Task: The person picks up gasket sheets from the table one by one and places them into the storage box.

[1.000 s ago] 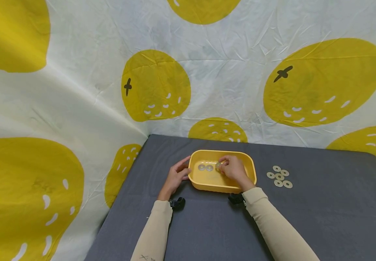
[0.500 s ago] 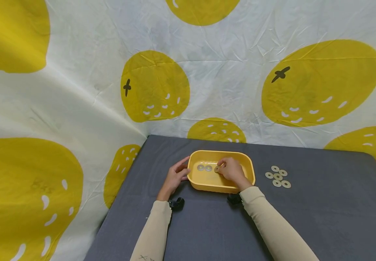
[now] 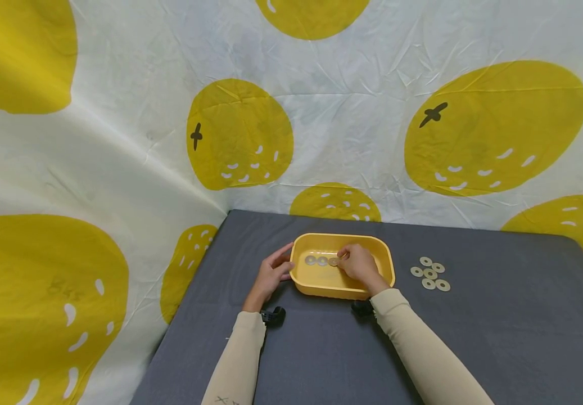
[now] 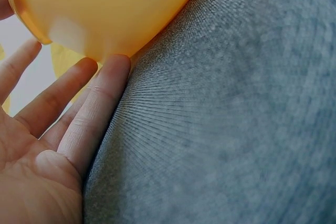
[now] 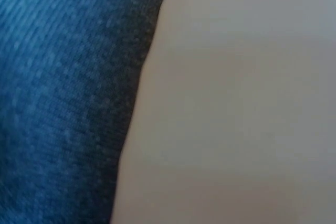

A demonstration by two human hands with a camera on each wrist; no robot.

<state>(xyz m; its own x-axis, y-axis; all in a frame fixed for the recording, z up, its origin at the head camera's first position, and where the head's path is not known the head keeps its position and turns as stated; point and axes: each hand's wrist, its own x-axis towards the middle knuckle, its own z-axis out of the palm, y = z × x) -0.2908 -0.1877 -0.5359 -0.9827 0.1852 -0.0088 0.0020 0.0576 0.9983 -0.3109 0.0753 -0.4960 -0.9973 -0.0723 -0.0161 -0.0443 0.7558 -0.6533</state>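
Note:
A yellow plastic tray (image 3: 321,284) stands on the cloth-covered table. Along its floor three flat metal washers lie in a row: a left washer (image 3: 311,260), a middle washer (image 3: 322,261) and a right washer (image 3: 333,262). The right hand (image 3: 361,263) reaches inside, and its fingertips pinch the right washer at its right edge, partly covering it. Outside the tray, the left hand (image 3: 272,270) rests against the left end. Its fingers (image 4: 89,119) are spread and fairly straight, with tips touching the tray's outer wall in the left wrist view. The right wrist view shows no fingers or washers.
To the right of the tray, several more washers (image 3: 430,274) lie in a flat cluster on the dark grey tablecloth (image 3: 514,315). A white curtain (image 3: 342,135) with yellow fruit prints hangs behind the table and along its left side.
The right hand has lowered the right washer and shifted it slightly left, so it now lies flat beside the middle one. The left hand has stayed at the tray's end.

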